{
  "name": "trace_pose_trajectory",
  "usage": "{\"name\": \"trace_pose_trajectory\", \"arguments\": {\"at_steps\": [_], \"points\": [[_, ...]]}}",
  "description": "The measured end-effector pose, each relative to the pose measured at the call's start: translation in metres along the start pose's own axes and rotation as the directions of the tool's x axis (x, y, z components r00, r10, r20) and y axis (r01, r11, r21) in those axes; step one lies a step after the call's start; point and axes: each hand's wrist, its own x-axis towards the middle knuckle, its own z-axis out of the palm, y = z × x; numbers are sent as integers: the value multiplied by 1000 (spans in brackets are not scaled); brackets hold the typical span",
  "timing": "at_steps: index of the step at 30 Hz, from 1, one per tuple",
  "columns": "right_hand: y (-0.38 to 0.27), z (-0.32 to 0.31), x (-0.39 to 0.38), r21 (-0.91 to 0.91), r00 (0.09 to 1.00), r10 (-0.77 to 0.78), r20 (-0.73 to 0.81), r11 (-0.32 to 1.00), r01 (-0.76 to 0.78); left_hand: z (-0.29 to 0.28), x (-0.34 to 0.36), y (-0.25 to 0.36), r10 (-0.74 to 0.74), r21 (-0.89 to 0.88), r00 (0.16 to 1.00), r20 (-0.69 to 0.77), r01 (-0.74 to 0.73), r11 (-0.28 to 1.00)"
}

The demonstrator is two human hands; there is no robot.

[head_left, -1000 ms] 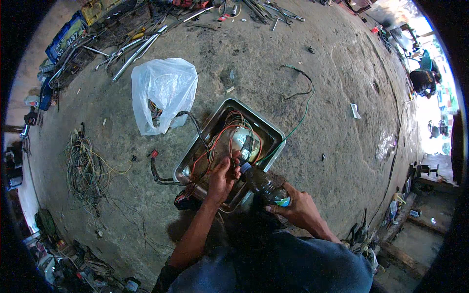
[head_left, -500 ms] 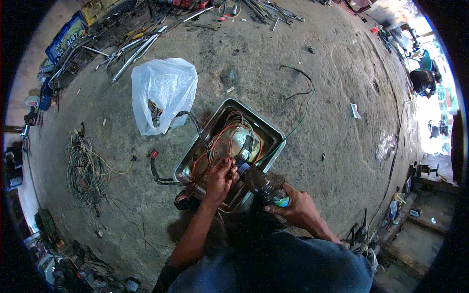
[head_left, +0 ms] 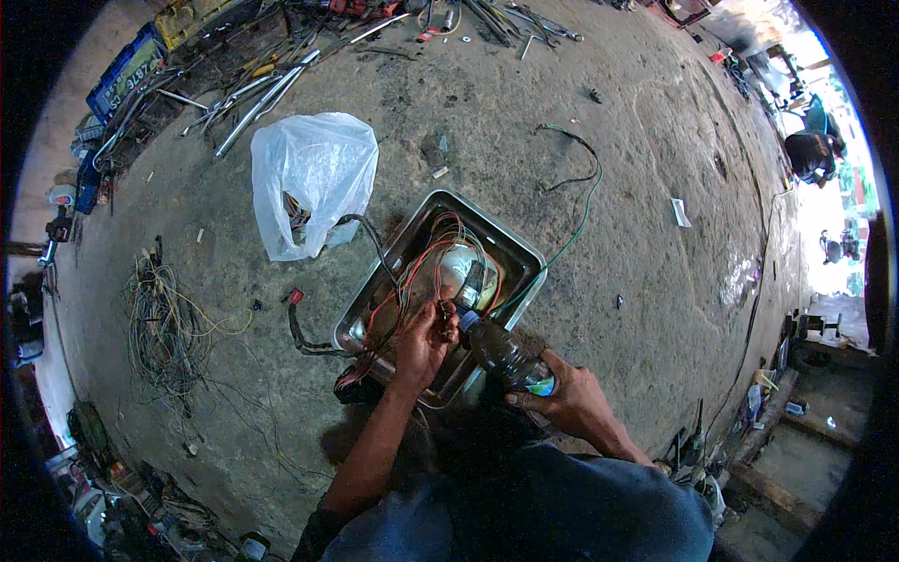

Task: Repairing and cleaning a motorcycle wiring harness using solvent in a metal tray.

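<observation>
1. Wrapped around the lower body of a dark plastic bottle (head_left: pixel 501 353), the right hand (head_left: pixel 562 398) holds it tilted, its neck pointing far-left and down into a metal tray (head_left: pixel 524 253).
2. Fingers of the left hand (head_left: pixel 423 342) are curled over a bunch of wires (head_left: pixel 417 281) at the tray's near side; whether they pinch a wire or only press on the bunch cannot be told.
3. The bottle lies between the two hands, its mouth just beside the left fingers and over the tray's near-right part, while its base sits in the right palm.
4. The tray is a shallow, shiny rectangle with rounded corners and a raised rim, lying on rough grey concrete floor (head_left: pixel 637 140); inside it, red, orange and green wires loop around a pale rounded part (head_left: pixel 459 267).
5. A black cable (head_left: pixel 370 239) runs from the tray to a crumpled translucent white plastic bag (head_left: pixel 314 178) at the far left.
6. A tangle of thin wires (head_left: pixel 169 318) lies well to the left, and a green wire (head_left: pixel 581 201) curves off on the far right of the tray.
7. Both forearms come in from the near edge, the left one bare and reaching straight up to the tray, the right one bent inward at the wrist.
</observation>
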Motion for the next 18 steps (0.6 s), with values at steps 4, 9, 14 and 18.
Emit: {"name": "trace_pose_trajectory", "arguments": {"at_steps": [4,9,14,18], "points": [[3,1,1,-10,1000,7,-11,1000,-7,0,1,-1,26,-35,1000,-11,-26,999],[5,2,2,-5,1000,15,-7,1000,-15,0,0,-1,42,20,998,-42,-41,999],[2,1,2,-9,1000,1,-1,1000,-1,1,-1,2,-1,46,999,-38,3,999],[0,-1,0,34,1000,4,-15,999,-4,3,-3,2,-10,113,999,-38,14,993]]}}
